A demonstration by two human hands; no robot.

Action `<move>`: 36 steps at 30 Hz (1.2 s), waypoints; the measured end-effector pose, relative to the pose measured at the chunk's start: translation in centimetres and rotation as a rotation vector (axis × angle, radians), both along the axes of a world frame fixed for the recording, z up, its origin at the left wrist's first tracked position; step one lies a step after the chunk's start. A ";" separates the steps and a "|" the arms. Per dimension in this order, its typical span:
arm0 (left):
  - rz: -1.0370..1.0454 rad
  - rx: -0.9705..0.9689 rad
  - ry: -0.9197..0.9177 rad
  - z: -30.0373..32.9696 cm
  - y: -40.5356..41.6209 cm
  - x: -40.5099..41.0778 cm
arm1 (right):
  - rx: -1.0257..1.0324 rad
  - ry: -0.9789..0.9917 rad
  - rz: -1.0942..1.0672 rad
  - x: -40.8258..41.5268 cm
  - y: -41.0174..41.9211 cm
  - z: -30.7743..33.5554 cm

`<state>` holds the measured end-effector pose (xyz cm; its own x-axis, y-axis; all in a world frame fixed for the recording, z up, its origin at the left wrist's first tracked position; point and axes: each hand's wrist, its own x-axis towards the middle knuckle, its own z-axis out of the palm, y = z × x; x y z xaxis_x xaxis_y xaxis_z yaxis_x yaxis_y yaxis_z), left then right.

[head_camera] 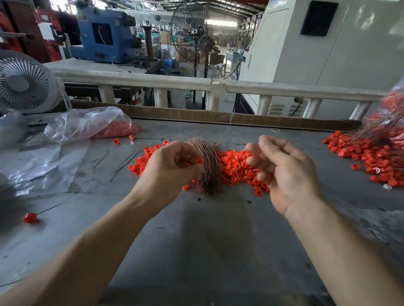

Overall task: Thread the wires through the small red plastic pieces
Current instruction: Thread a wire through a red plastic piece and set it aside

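A thick bundle of thin copper-brown wires [207,166] arches over the near edge of a loose heap of small red plastic ring pieces [235,165] on the grey table [204,244]. The left hand [170,165] grips the bundle with curled fingers and seems to pinch one red piece against it, probably to keep wire ends and hole close together. The right hand [280,169], just right of the bundle, has loosely curled fingers; whether it pinches a single wire I cannot tell. Far right of the bundle lies a pile of red pieces with wires attached [379,154], likely finished work. Left of it sit a clear plastic bag of red pieces [94,124], stray wires and a grey fan [22,82]. Nothing blocks the hands.
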<state>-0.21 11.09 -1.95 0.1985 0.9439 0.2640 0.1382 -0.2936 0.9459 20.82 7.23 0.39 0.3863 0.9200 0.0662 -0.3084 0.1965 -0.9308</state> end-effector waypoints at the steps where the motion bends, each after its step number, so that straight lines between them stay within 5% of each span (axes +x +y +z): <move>1: -0.070 -0.058 -0.112 0.0 -0.2 0.2 | -0.013 -0.047 0.034 -0.4 0.0 -0.3; 5: -0.192 -0.191 -0.316 -0.2 -0.5 0.7 | -0.017 -0.261 0.155 -1.6 -0.2 -1.2; 13: -0.234 -0.260 -0.437 0.0 -0.8 1.1 | 0.106 -0.539 0.186 -2.1 -0.5 -1.8; 36: -0.198 -0.147 -0.317 0.4 -1.3 1.2 | 0.187 -0.893 0.090 -2.0 -0.8 -1.6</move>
